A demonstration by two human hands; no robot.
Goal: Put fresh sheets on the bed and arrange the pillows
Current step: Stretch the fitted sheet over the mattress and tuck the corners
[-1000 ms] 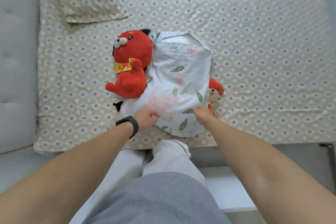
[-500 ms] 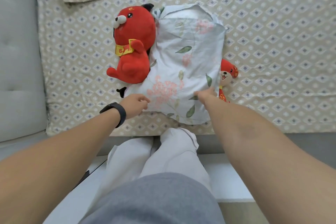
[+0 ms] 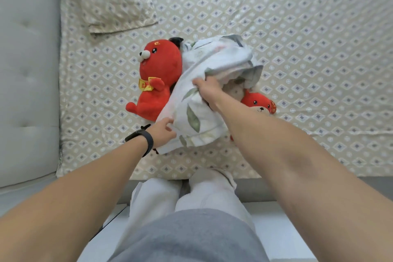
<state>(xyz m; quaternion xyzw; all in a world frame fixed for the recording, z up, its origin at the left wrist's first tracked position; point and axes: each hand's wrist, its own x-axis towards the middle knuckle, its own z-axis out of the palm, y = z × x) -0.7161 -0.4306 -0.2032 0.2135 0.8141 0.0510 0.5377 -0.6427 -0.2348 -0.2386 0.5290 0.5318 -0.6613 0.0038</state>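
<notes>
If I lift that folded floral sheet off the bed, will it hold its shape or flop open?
Probably flop: the pale floral folded sheet already bunches and sags where the right hand grips its top layers. It looks light, since the left hand only pinches a corner. Loose layers may well unfold and perhaps brush the big red plush toy beside it.

big red plush toy (image 3: 158, 76) lying near the middle, a smaller red plush (image 3: 258, 101) off to its right, padded grey headboard (image 3: 27, 70) along the left, white floor (image 3: 280, 232) below
</notes>
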